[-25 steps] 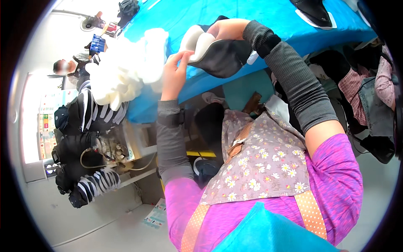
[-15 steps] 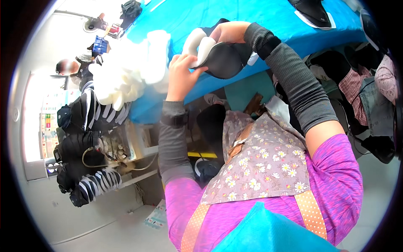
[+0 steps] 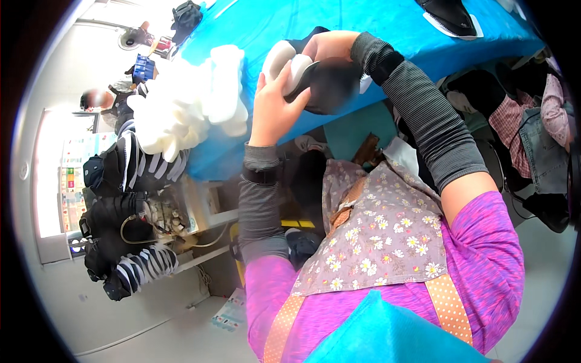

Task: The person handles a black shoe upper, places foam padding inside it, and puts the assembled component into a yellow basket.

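Note:
A black shoe upper (image 3: pixel 330 91) is held up at the near edge of the blue-covered table. Rounded white foam inserts (image 3: pixel 296 75) show at its opening. My left hand (image 3: pixel 275 115) grips the left side, its fingers over the near white piece and its thumb against the black rim. From behind and above, my right hand (image 3: pixel 331 47) holds the upper, most of its fingertips hidden. How deep the white pieces sit inside cannot be made out.
A heap of white foam inserts (image 3: pixel 166 115) lies left of my hands on the blue table cover (image 3: pixel 272 18). Another black shoe (image 3: pixel 451 18) stands at the far right. Racked black-and-white shoes (image 3: pixel 145 266) fill the left side. Other people are at the left and right edges.
My left hand has shifted slightly right and up over the white insert, fingers reaching further across it. The black upper has turned a little. My right hand stays about where it was.

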A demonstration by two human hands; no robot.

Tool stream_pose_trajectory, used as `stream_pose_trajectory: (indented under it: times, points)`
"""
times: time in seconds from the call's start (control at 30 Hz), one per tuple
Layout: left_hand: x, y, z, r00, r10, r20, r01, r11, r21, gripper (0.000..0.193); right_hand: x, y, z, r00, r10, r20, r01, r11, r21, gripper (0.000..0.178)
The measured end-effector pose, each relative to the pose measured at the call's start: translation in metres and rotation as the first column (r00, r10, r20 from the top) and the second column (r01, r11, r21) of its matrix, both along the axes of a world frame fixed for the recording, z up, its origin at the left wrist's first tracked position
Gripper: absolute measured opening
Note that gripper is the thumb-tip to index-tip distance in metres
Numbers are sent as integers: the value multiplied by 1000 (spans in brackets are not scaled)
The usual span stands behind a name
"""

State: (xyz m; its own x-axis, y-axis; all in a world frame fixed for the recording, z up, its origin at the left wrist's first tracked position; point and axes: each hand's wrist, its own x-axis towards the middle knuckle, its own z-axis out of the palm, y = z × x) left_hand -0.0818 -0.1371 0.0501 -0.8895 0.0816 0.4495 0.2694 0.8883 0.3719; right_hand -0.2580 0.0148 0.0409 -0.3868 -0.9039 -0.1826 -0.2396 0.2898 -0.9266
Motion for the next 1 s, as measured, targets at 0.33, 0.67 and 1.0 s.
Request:
stream_pose_trajectory:
  times: [0.33, 0.67, 1.0]
  points:
    - [-4, 4, -12, 993, 114, -28, -116, 989, -95, 48, -7, -10, -16, 998, -4, -58, 1, 999, -52, 41]
    - [-3, 14, 0, 991, 122, 54, -116, 988, -101, 38, -12, -2, -22, 967, 158, 200, -119, 974, -194, 45]
    - [-23, 44, 2, 977, 122, -175, -121, 992, 17, 51, -19, -4, -36, 994, 105, 39, -94, 971, -221, 33]
